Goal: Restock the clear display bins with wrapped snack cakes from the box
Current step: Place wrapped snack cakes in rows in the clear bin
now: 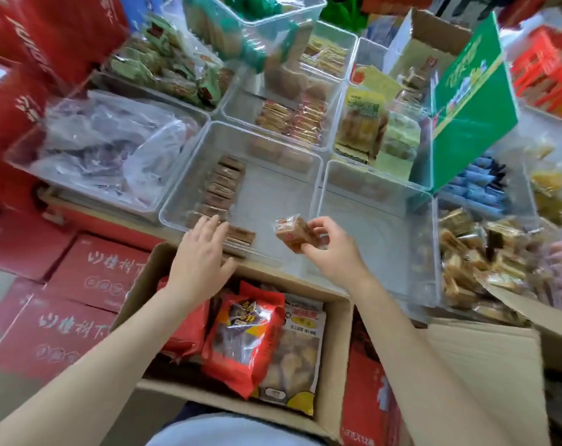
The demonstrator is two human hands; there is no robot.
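Cake (291, 232) pinched by R hand (329, 249) over bin (315, 175); L hand (199, 252) spread, empty. Prob light, squashy, slick wrap: grip sides.

Brown wrapped cakes (225, 183), clear bins (270, 143), red cartons (89, 272), green box (473, 101)

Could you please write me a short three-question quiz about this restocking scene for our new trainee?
1. True or false: the right hand holds a wrapped snack cake.
2. The row of brown cakes lies in which bin? A) the nearly empty right bin B) the middle clear bin
3. Fill in: the left hand is ____, fingers straight, touching the cakes.

Key: 1 true; 2 B; 3 open.
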